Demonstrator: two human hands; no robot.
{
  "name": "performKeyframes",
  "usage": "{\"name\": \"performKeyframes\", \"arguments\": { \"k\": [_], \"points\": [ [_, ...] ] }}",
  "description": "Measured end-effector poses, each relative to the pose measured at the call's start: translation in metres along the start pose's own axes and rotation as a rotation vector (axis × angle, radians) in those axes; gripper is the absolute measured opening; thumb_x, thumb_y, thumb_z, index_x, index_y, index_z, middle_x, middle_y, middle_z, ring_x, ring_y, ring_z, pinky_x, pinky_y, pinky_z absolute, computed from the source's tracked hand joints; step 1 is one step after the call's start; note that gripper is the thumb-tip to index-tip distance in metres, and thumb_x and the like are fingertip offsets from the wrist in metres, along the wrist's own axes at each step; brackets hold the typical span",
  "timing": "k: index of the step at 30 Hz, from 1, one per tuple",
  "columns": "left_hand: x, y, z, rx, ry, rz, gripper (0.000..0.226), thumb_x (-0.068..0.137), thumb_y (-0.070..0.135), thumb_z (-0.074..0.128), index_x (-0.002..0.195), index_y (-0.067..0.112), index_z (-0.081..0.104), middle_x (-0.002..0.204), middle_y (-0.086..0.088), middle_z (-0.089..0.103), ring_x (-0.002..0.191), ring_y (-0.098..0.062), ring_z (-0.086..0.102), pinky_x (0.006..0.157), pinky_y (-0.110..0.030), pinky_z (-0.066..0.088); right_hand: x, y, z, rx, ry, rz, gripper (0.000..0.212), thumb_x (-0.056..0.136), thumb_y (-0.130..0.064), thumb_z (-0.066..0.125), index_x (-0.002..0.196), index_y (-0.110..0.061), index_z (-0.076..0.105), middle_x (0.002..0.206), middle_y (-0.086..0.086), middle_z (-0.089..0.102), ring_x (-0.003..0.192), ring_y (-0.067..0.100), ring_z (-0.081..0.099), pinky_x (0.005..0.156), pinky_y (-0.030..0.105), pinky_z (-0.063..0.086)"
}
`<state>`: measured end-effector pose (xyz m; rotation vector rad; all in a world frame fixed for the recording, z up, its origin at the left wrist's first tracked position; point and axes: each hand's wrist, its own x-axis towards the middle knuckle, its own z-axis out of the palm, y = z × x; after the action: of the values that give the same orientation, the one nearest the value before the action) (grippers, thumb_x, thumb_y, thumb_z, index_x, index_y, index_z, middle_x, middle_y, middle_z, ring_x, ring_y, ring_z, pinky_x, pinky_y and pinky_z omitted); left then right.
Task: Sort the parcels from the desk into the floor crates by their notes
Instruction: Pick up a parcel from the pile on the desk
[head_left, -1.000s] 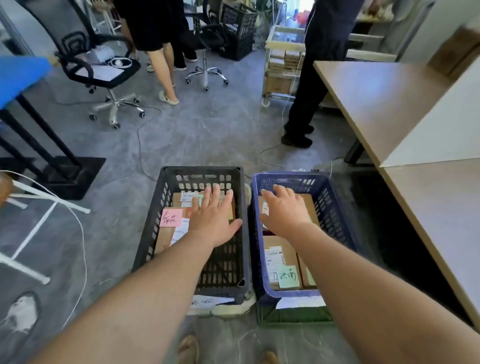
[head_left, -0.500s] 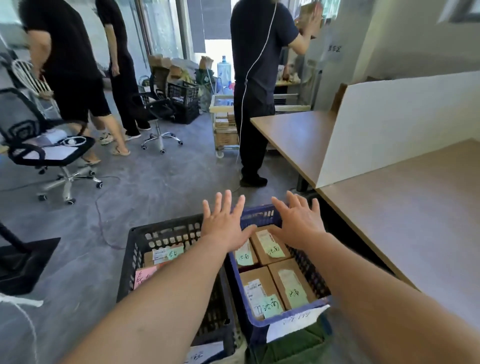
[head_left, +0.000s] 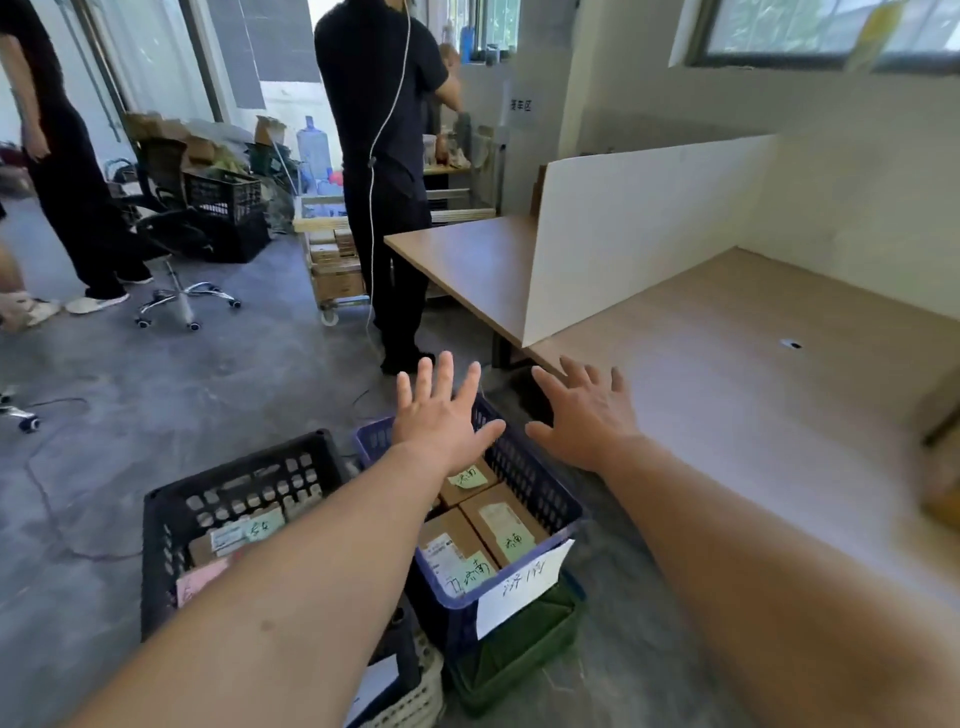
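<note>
Two crates stand on the floor in front of me. The black crate (head_left: 171, 525) on the left holds cardboard parcels with a green note (head_left: 265, 527) and a pink note (head_left: 200, 584). The blue crate (head_left: 540, 493) on the right holds several cardboard parcels (head_left: 498, 525) with green notes, and a white paper label (head_left: 522, 584) hangs on its front. My left hand (head_left: 441, 415) hovers with spread fingers above the blue crate's far end, holding nothing. My right hand (head_left: 587, 415) is spread and empty between that crate and the wooden desk (head_left: 753, 395). A blurred brown object (head_left: 943, 499) lies at the desk's right edge.
A white divider board (head_left: 639, 228) stands on the desk. A person in dark clothes (head_left: 384, 171) stands just beyond the crates beside a wooden cart (head_left: 332, 260). Further left are another person (head_left: 67, 171), an office chair (head_left: 176, 244) and a second black crate (head_left: 223, 200). Green and white crates sit under the front ones.
My view has swung up and to the right, from the crates toward the desk. Both empty hands have lifted out of the crates and moved right, staying spread.
</note>
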<state>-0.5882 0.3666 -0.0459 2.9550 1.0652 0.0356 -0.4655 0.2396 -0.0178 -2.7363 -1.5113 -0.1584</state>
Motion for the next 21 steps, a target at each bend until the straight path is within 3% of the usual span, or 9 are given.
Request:
{"name": "performKeyframes", "arguments": {
  "k": [11, 21],
  "points": [
    [0.008, 0.127, -0.007, 0.012, 0.005, 0.244, 0.081, 0.094, 0.069, 0.023, 0.154, 0.025, -0.010, 0.160, -0.012, -0.018, 0.147, -0.032, -0.017, 0.118, -0.052, -0.007, -0.074, 0.116, -0.005, -0.016, 0.006, 0.252, 0.073, 0.092, -0.057, 0.047, 0.152, -0.031, 0.015, 0.161, 0.009, 0.012, 0.146, 0.028, 0.013, 0.117, 0.055, 0.008],
    [0.016, 0.344, -0.001, 0.016, -0.038, 0.522, 0.079, 0.095, 0.066, 0.024, 0.152, 0.028, -0.015, 0.159, -0.011, -0.023, 0.146, -0.031, -0.019, 0.118, -0.052, -0.008, -0.165, 0.289, 0.003, -0.045, 0.031, 0.531, 0.067, 0.093, -0.056, 0.048, 0.149, -0.031, 0.022, 0.158, 0.008, 0.023, 0.145, 0.030, 0.022, 0.117, 0.055, 0.011]
  ]
}}
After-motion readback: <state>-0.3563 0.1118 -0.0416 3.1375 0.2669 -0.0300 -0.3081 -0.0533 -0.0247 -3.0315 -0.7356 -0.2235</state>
